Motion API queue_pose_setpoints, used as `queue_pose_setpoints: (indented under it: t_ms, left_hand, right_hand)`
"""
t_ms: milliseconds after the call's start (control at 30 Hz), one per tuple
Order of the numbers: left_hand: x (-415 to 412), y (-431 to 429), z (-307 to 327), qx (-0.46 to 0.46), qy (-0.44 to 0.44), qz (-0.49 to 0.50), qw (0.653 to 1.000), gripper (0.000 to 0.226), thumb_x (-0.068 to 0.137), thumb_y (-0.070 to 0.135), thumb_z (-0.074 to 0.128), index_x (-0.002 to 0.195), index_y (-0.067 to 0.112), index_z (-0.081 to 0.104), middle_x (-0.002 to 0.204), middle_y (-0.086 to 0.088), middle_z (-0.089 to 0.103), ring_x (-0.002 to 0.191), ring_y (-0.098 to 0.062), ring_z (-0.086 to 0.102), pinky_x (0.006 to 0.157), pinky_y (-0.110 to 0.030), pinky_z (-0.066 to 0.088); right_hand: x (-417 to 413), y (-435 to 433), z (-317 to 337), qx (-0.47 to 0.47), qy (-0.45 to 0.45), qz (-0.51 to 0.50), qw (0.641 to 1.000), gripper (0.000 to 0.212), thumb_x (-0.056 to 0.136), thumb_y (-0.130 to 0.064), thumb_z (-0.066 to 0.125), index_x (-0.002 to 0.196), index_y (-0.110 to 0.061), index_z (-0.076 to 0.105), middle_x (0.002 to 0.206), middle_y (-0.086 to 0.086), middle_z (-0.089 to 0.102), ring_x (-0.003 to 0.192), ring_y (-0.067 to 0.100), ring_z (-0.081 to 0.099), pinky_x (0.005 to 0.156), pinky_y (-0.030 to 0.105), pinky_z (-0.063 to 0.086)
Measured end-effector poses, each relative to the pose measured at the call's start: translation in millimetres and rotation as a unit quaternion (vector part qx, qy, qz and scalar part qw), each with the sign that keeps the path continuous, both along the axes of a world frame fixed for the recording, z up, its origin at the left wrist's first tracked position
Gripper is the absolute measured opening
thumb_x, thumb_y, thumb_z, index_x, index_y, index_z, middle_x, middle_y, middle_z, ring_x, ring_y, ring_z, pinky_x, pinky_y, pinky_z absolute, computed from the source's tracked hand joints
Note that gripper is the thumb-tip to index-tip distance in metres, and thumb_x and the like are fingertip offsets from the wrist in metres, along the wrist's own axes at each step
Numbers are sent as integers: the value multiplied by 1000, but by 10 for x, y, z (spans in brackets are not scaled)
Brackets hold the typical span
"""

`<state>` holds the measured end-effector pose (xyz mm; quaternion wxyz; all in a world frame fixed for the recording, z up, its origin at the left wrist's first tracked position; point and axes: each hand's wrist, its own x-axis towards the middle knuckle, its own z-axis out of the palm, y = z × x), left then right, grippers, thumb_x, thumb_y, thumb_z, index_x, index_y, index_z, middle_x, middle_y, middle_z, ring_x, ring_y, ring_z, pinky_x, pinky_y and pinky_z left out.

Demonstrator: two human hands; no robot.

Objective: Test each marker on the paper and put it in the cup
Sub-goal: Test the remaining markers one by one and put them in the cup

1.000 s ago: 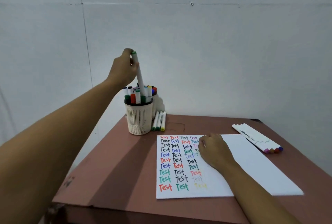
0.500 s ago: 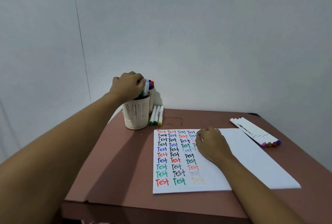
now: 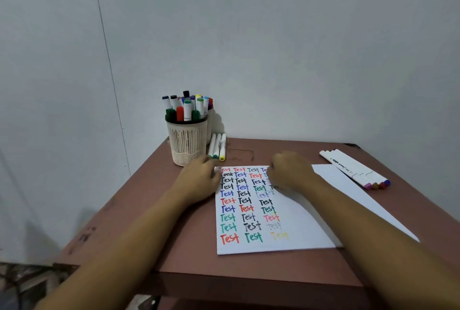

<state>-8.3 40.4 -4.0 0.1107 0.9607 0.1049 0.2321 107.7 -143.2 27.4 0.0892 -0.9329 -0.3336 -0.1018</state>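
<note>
We log left hand (image 3: 199,181) at upper-left corner of paper (image 3: 303,232), right hand (image 3: 291,173) over it. Both blurred; we cannot tell their grip.

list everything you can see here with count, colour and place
cup: one, cream, slotted, table's far left corner
markers in the cup: roughly a dozen, white barrels, mixed caps, upright
second container: one, white, mostly hidden behind the cup
loose markers: three, white, green and yellow caps, lying right of the cup
marker row: four, white, purple, brown, red, blue caps, table's right side
paper: one, white, coloured "Test" words, table centre
table: one, reddish brown
wall: white, behind
left hand: paper's top left corner, blurred
right hand: over the paper's upper part, blurred
</note>
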Motion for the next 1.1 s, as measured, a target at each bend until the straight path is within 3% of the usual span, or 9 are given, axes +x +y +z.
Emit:
queue_pose_setpoints:
  t_ms: [133,233,333,467,567,767,900,1000,1100]
  left_hand:
    - [17,19,-32,-39,128,-5,991,53,98,43,32,142,14,36,152,-4,28,139,-17,25,114,-34,22]
    - [14,-5,-38,-29,130,-1,991,53,99,42,30,144,14,32,154,-3,24,142,-14,19,116,-34,15]
    - [-10,-22,-31,-28,122,1,992,51,99,40,30,143,15,33,153,-2,25,142,-13,19,116,-35,15]
    - [-6,-19,-28,-30,118,-4,993,52,99,39,30,145,16,31,154,-1,25,142,-12,19,116,-33,15]
    - [-10,-31,-18,-27,114,-5,993,51,99,38,31,144,16,31,153,-1,26,141,-12,20,116,-32,16]
    - [-24,-55,-2,-33,124,3,992,50,99,37,31,142,13,35,153,-3,27,141,-13,20,116,-32,16]
    - [-30,-64,15,-35,128,3,991,50,99,38,31,142,13,35,152,-3,28,140,-13,22,115,-31,17]
    - [-43,-73,30,-34,126,3,991,49,99,38,31,140,13,38,152,-3,29,139,-14,24,113,-28,18]
    - [-51,-69,33,-40,127,1,991,49,99,39,31,140,13,39,152,-3,28,139,-15,25,112,-28,19]
  right_hand:
    - [144,454,75,116,125,4,985,22,96,-19,49,93,1,60,91,14,61,83,27,60,70,31,45]
    - [190,769,29,171,190,22,966,25,94,-20,56,102,3,60,98,18,66,90,30,64,84,41,53]
    - [211,992,-23,192,221,46,955,27,91,-22,62,103,2,63,96,17,68,90,29,66,81,39,53]
    - [248,1140,-109,143,195,65,968,24,82,-33,72,86,-11,63,78,4,62,76,20,59,69,32,46]
    - [277,1178,-169,127,163,59,977,16,80,-31,74,81,-19,63,73,2,59,77,21,58,73,34,49]
    - [272,1225,-239,146,134,27,980,15,83,-30,67,89,-16,65,95,11,68,93,31,64,85,44,52]
    - [231,1171,-253,155,88,62,982,32,88,-25,57,119,-20,64,112,11,66,104,32,60,90,44,50]
    - [202,1112,-237,167,85,33,982,25,91,-25,59,112,-16,70,102,12,67,90,28,63,79,36,53]
    - [144,981,-166,249,119,11,961,28,92,-18,57,117,-10,66,100,13,68,77,25,60,67,31,48]
